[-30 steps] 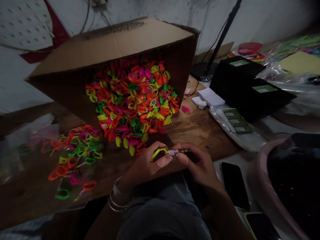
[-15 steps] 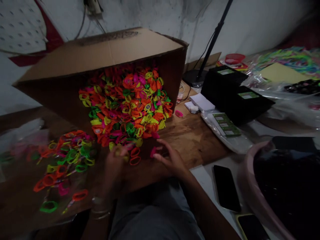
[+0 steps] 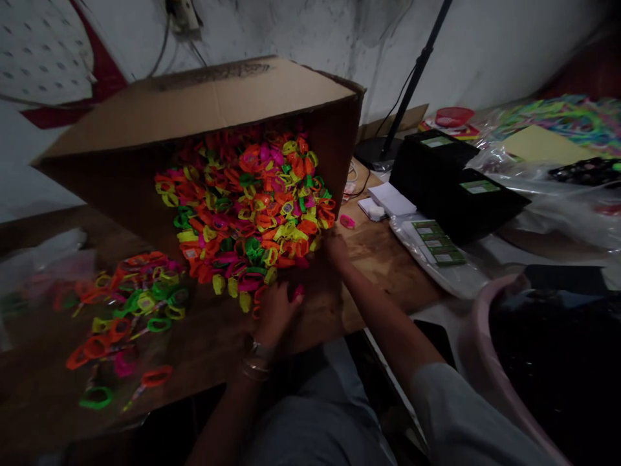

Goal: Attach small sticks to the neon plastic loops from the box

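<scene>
Many bright toy watches [image 3: 252,194] in orange, yellow, green and pink fill a cardboard box [image 3: 208,97] lying on its side and spill onto the wooden table [image 3: 383,259]. In front of the opening, my left hand [image 3: 276,314] is closed on a pink piece [image 3: 297,292], beside some orange bands. My right hand [image 3: 336,249] reaches to the right edge of the heap by the box's side; its fingers are dark and blurred, so its grip is unclear. Left of the box lies a looser pile of watches [image 3: 140,291], some with thin patterned sticks.
A pink tub [image 3: 485,336] with dark contents stands at the right. Behind it are black boxes [image 3: 451,188], green-labelled packs [image 3: 436,243] and a lamp stand [image 3: 407,84]. A phone [image 3: 436,336] lies partly under the right arm. Clear plastic bags [image 3: 43,259] lie far left.
My left hand has moved right to the pink piece. My right hand has left that piece and moved up to the heap's right edge. Several yellow pieces now lie at the heap's front.
</scene>
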`<state>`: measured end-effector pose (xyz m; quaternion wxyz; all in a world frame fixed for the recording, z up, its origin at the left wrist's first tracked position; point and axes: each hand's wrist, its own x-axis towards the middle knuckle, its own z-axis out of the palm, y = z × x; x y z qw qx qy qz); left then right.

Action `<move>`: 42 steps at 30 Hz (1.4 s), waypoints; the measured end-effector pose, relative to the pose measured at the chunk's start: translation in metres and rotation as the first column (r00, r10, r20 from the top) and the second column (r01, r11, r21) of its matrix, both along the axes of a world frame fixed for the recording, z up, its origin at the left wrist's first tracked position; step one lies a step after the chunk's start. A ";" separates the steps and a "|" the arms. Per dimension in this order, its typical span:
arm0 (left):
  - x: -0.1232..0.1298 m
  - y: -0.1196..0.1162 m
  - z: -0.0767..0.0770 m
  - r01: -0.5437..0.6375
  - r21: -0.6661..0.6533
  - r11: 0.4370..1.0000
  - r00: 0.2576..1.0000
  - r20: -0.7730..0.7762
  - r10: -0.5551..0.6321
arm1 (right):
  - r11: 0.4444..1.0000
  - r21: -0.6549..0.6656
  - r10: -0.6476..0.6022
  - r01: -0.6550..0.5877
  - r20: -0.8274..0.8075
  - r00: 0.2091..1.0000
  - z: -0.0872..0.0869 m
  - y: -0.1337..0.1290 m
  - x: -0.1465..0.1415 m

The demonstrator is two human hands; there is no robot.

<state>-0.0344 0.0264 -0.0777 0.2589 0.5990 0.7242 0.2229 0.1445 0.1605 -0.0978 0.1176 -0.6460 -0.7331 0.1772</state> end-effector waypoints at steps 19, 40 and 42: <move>0.022 -0.035 0.067 0.111 0.145 0.983 0.749 0.638 -0.178 | 0.990 0.005 0.058 -0.138 -0.922 0.382 0.074 -0.187 0.018; 0.030 -0.041 0.096 0.464 -0.124 0.877 0.627 0.746 -0.226 | 0.851 0.210 0.524 -0.482 -0.403 0.750 0.115 -0.165 0.069; 0.030 -0.041 0.094 0.475 -0.117 0.872 0.624 0.744 -0.240 | 0.852 0.183 0.519 -0.491 -0.427 0.741 0.119 -0.164 0.070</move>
